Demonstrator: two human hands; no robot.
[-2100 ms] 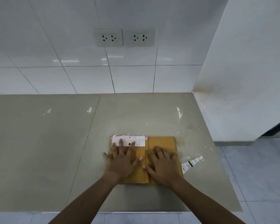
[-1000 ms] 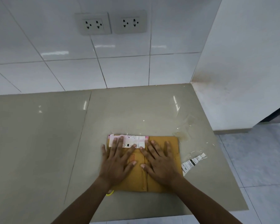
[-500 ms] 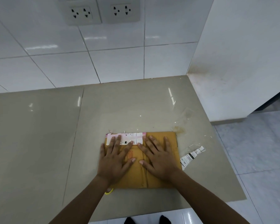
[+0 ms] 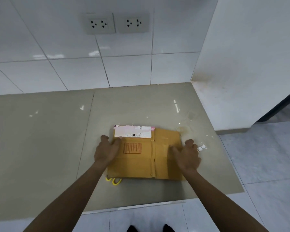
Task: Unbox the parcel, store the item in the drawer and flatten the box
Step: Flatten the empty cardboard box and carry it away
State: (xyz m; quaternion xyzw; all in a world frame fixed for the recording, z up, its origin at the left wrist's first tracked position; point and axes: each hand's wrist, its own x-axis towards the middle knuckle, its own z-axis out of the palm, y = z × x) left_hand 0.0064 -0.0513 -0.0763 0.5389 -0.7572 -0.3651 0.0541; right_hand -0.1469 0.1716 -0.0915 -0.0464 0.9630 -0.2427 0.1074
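The flattened brown cardboard box [image 4: 141, 163] lies on the beige counter [image 4: 40, 139], with a white and pink shipping label [image 4: 133, 131] on its far left part. My left hand [image 4: 105, 151] grips the box's left edge, thumb on top and fingers curled at the side. At the right edge my right hand [image 4: 189, 154] grips the same way, with the thumb lying on the cardboard. The parcel's item and the drawer are out of view.
Yellow scissor handles [image 4: 115, 180] stick out from under the box's near left corner. A torn label scrap [image 4: 201, 148] and clear tape film [image 4: 186, 121] lie right of the box. Tiled wall with sockets [image 4: 100, 23] behind; white side wall [image 4: 249, 64] at right.
Both hands slid off the top of the box, where they pressed flat, out to its left and right edges and curled round them. The scissor handles now show more.
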